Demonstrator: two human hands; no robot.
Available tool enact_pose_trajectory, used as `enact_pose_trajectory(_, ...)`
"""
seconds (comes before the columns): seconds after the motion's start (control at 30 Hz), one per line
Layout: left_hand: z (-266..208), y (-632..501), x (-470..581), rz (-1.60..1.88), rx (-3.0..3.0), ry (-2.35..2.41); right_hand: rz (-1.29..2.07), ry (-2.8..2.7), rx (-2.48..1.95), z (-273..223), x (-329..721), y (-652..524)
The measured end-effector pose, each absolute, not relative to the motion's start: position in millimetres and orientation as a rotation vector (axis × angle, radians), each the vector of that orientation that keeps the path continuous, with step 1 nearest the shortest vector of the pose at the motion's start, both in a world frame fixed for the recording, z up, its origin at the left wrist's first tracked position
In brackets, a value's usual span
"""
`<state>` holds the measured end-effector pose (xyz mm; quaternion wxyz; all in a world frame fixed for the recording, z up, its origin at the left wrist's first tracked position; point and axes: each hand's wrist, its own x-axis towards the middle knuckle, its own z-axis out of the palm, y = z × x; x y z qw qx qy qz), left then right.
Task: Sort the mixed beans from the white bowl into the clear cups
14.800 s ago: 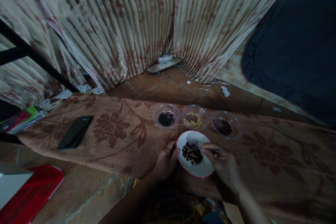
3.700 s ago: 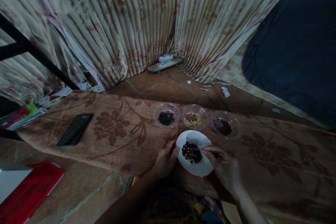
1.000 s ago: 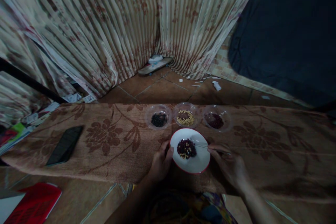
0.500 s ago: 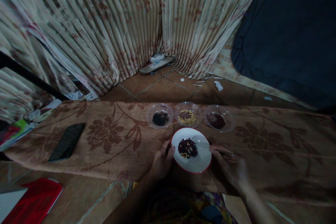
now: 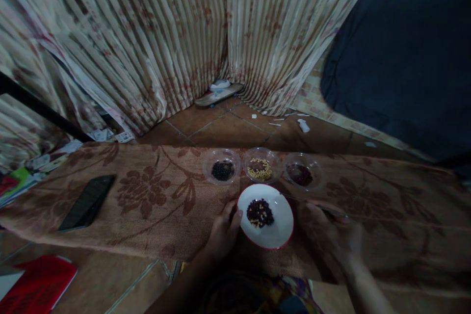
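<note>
A white plate with a red rim (image 5: 282, 216) holds a small heap of mixed dark red and yellow beans (image 5: 260, 213). My left hand (image 5: 224, 228) grips its left edge, thumb over the rim. Right of the plate, my right hand (image 5: 333, 230) is closed on thin metal tweezers (image 5: 333, 212), smeared by motion. Their tips point toward the plate's upper right rim; a small pale speck shows there, too small to name. Behind the plate stand three clear plastic bowls: one with black beans (image 5: 222, 170), one with yellow beans (image 5: 260, 169), one with dark red beans (image 5: 300, 175).
A brown flowered cloth (image 5: 154, 228) covers the low table. A black phone (image 5: 88, 202) lies at its left, near papers and booklets (image 5: 16, 186). Beyond are a skateboard (image 5: 220, 94), striped curtains (image 5: 176, 34) and a dark draped cover (image 5: 401, 59).
My right hand has drawn the tweezers out of the bean heap, to the right and up toward the rim. My left hand keeps hold of the plate. The view has shifted slightly.
</note>
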<state>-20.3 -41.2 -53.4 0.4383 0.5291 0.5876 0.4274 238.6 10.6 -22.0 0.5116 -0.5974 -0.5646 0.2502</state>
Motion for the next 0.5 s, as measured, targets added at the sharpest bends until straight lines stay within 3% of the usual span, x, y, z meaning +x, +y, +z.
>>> enact_pose_trajectory(0.17, -53, -40, -20, 1.084, 1.301, 1.464, 0.296, -1.166, -1.417, -5, 258, 52)
enact_pose_trajectory(0.5, -50, -40, -20, 1.087, 1.283, 1.475, 0.398, -1.138, -1.419, -9, 249, 41)
